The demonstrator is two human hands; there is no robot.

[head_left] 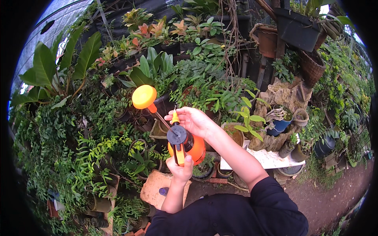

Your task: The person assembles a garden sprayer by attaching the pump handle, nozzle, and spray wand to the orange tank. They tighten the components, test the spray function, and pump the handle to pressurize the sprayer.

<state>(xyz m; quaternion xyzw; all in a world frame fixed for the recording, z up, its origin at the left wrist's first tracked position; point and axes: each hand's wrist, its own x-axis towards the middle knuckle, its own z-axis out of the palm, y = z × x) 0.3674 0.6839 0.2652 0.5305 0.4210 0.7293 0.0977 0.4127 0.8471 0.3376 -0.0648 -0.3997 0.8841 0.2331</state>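
Orange sprayer (199, 150): held up before the torso (236, 214) | left hand (182, 170): curled round its handle (180, 154) | right hand (195, 122): fingers at yellow nozzle (175, 117), pinch unclear | advice — brace handle firmly, work nozzle lightly

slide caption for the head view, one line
Among potted plants, the left hand grips an orange pump sprayer while the right hand is at its yellow nozzle.

Black-topped orange pump sprayer (197, 149) (yellow-knobbed plunger (151, 107) extended), aloft.
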